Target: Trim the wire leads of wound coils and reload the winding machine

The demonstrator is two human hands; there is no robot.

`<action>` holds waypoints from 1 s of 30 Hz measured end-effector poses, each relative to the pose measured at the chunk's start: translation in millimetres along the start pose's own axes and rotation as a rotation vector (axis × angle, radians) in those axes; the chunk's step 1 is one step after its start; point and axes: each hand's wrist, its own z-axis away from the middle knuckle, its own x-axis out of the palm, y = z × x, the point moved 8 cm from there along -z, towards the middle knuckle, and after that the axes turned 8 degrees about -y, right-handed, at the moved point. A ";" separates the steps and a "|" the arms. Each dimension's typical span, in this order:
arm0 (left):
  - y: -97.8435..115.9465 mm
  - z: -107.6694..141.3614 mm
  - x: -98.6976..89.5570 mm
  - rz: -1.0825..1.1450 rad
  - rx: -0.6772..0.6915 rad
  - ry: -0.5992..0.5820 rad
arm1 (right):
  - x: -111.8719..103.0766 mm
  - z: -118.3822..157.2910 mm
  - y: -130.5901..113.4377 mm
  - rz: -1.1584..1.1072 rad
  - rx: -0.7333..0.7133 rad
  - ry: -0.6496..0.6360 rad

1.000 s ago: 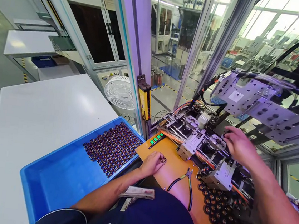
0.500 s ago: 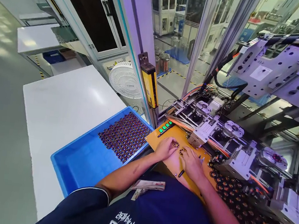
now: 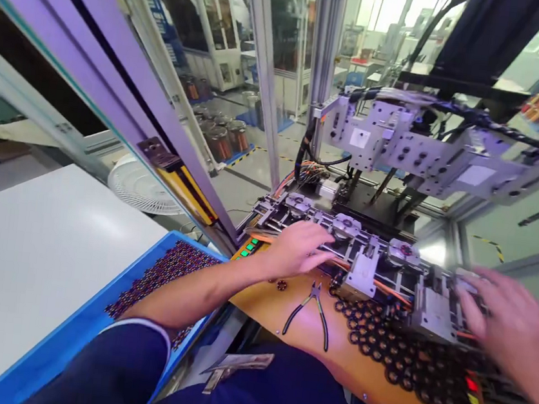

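My left hand [image 3: 300, 249] reaches over the front of the machine, fingers stretched out and thumb apart, close to the second round fixture [image 3: 346, 225]. Nothing shows in it. Blurred by motion, my right hand [image 3: 511, 320] is at the far right station, its thumb and fingers spread; the fixture there is mostly hidden behind it. Diagonal cutters [image 3: 312, 307] with dark handles lie spread on the orange board [image 3: 262, 305]. A small ring-shaped part [image 3: 281, 285] rests on the board below my left hand. Many dark ring-shaped parts [image 3: 380, 344] lie to the right of the cutters.
A blue bin [image 3: 10, 380] with many small ring parts stands left, on a white table [image 3: 53, 223]. Green buttons [image 3: 249, 247] and coloured buttons [image 3: 474, 400] sit at the board's ends. A yellow light-curtain post [image 3: 192, 193] rises at left; a metal plate assembly [image 3: 403, 139] hangs above.
Both hands have left the small rings on the board. My left hand has moved up to the fixtures, my right hand far to the right. The view has turned right, uncovering the cutters.
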 end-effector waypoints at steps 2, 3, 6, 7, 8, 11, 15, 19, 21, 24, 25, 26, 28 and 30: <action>24.0 -64.3 20.4 -0.086 0.122 -0.173 | 13.2 -9.9 53.4 0.018 0.083 -0.067; 32.9 -91.4 36.4 -0.123 0.148 -0.274 | 23.0 -13.5 73.8 0.012 0.104 -0.113; 54.7 -149.0 79.2 -0.161 0.205 -0.394 | 50.8 -15.8 109.5 -0.030 0.135 -0.223; 58.8 -160.2 92.7 -0.173 0.211 -0.423 | 58.2 -14.0 115.2 -0.044 0.144 -0.249; 61.3 -168.0 105.1 -0.186 0.213 -0.453 | 64.5 -11.5 119.1 -0.056 0.153 -0.269; 61.6 -178.4 130.8 -0.219 0.207 -0.534 | 77.6 -4.1 125.6 -0.093 0.171 -0.302; 56.9 -181.5 142.7 -0.231 0.208 -0.624 | 87.2 -2.0 133.8 -0.134 0.182 -0.310; 52.7 -183.3 148.9 -0.212 0.202 -0.721 | 91.8 -4.7 140.3 -0.161 0.189 -0.312; 51.0 -185.0 149.9 -0.188 0.190 -0.742 | 92.7 -4.6 142.0 -0.168 0.189 -0.318; 52.5 -187.7 143.2 -0.127 0.181 -0.703 | 95.4 -2.1 144.5 -0.168 0.193 -0.336; 54.7 -187.5 138.5 -0.101 0.180 -0.673 | 97.0 -0.8 145.5 -0.166 0.198 -0.343; 57.7 -186.3 132.8 -0.073 0.181 -0.639 | 98.9 0.5 146.5 -0.164 0.205 -0.351; 65.9 -179.0 119.3 -0.014 0.187 -0.568 | 103.1 3.0 147.7 -0.162 0.221 -0.371; 75.3 -165.4 105.0 0.042 0.195 -0.507 | 106.4 5.2 147.8 -0.163 0.239 -0.391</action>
